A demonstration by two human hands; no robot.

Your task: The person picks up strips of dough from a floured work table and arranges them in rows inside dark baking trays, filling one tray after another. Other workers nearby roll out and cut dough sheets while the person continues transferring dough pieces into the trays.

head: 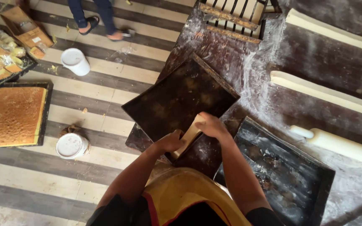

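Note:
Both my hands hold a pale rectangular block (pixel 188 136), a dough piece or scraper, at the near edge of a dark baking tray (pixel 177 98). My left hand (pixel 169 142) grips its lower end. My right hand (pixel 211 126) covers its upper end. The tray sits tilted on a dark, floured worktable (pixel 252 62), overhanging the table's left edge. A second dark tray (pixel 285 175), dusted with flour, lies to my right.
Long pale dough strips (pixel 327 94) (pixel 332 31) and a white rolling pin (pixel 340 144) lie on the table's right. A wooden rack (pixel 231 19) stands at the back. On the striped floor are a tray of sponge cake (pixel 15 115), two white tubs (pixel 74 61) (pixel 70 145), and another person's feet (pixel 101 27).

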